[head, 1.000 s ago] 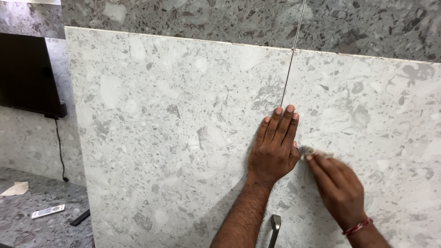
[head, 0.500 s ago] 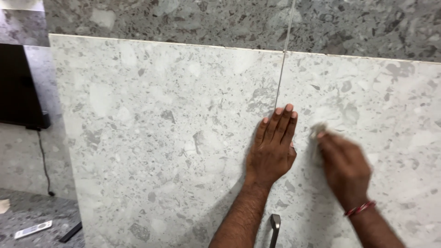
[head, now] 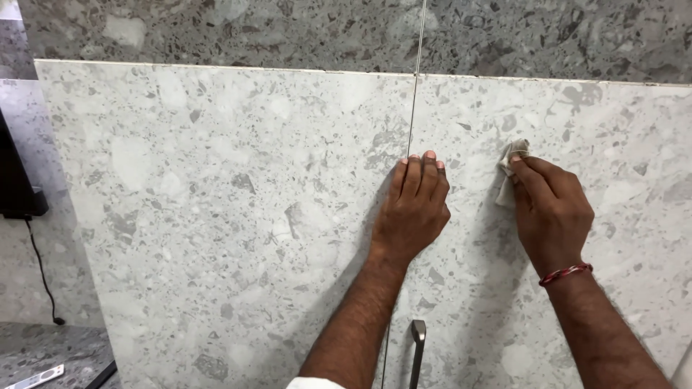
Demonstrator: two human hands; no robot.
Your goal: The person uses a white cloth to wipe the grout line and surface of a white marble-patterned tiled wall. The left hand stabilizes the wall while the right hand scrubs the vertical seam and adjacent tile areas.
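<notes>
Right hand clamped on small grey cloth, pressed to right stone panel at frame centre-right, just right of vertical seam; left hand flat, fingers together, straddling seam.

Left hand lies flat, fingers together — right hand seems curled, fingertips pinched.

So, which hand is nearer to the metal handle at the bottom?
The left hand. It lies flat on the panels, directly above the metal handle. The right hand, holding a small cloth, is further to the right.
</notes>
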